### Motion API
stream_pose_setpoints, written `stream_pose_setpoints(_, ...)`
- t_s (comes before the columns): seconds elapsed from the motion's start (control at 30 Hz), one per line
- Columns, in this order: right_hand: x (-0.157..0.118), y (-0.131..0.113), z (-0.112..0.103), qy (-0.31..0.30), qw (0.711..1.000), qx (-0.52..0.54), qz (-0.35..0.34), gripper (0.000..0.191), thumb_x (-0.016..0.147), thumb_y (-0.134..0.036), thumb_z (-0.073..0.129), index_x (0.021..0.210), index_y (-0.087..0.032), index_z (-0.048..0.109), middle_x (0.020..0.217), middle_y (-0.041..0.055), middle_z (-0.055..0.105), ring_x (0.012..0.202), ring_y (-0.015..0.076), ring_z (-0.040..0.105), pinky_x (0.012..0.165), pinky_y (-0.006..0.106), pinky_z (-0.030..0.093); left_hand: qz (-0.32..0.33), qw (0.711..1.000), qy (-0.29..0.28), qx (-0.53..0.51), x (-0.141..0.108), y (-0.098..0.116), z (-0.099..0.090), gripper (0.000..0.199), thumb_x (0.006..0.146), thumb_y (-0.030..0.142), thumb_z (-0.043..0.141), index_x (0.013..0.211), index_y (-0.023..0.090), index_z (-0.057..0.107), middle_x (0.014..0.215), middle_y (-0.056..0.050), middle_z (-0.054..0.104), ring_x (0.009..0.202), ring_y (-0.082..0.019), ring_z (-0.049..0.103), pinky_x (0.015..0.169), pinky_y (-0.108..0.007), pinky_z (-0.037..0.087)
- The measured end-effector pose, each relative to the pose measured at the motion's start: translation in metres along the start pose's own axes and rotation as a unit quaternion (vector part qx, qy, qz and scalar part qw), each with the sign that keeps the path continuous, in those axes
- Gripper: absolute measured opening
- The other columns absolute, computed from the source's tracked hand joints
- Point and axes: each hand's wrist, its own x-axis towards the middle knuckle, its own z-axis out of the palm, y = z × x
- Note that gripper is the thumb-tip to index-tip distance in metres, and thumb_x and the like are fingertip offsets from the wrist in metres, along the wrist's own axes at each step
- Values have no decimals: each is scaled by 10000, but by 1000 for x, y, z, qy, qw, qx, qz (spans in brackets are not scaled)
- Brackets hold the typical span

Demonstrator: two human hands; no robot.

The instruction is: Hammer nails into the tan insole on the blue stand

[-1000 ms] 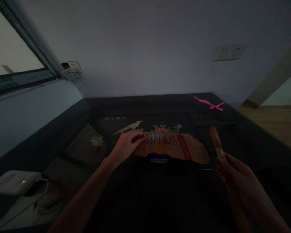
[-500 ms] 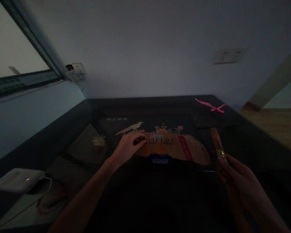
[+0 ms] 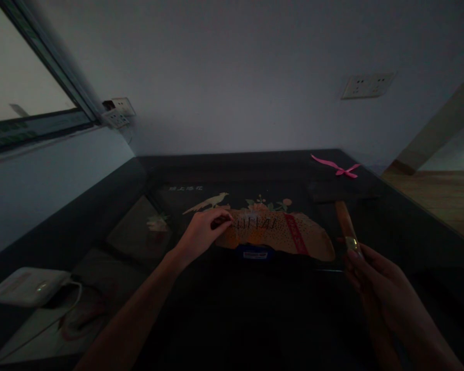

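Note:
My left hand (image 3: 204,226) rests at the left end of a tan, dark-dotted piece (image 3: 317,241) with an uneven edge. Its thumb and forefinger are pinched together; what is between them is too small and dim to tell. Several thin dark, nail-like strokes (image 3: 256,223) stand in a row beside the fingertips. A red strip (image 3: 296,234) crosses the piece on the right, and a blue label (image 3: 255,254) shows under its near edge. On the right, my right hand (image 3: 382,278) is wrapped round the wooden handle of a hammer (image 3: 345,220), its dark head pointing away from me.
The piece lies on a dark table mat (image 3: 185,198) printed with a bird and flowers. A pink ribbon (image 3: 346,172) is at the table's far right. At the left sit a white device (image 3: 27,286) and its cable. Wall sockets (image 3: 367,86) are behind.
The hammer's dark head shows more plainly now, with the handle shifted very slightly. My left hand keeps its pinch in the same place. The view has moved a little.

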Motion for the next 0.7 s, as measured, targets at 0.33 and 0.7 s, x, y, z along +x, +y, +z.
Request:
stream_pose_setpoints(0.33, -1, 1, 1, -5, 1000, -7, -2, 421, 685, -591, 756, 793, -210, 616, 587, -37, 506, 468, 89, 429, 402, 214, 346, 3, 1000, -9, 14, 0, 2, -2, 73, 861, 175, 614, 884, 180, 684, 835, -19, 726, 718, -154, 659, 694, -259, 516)
stream_pose_setpoints(0.7, -2, -2, 3, -16, 1000, -3, 4, 427, 688, -595, 755, 764, -204, 602, 593, -43, 492, 458, 73, 423, 395, 205, 337, 12, 1000, -15, 21, 0, 3, -3, 89, 868, 192, 590, 886, 184, 677, 825, -19, 722, 705, -158, 651, 680, -267, 517)
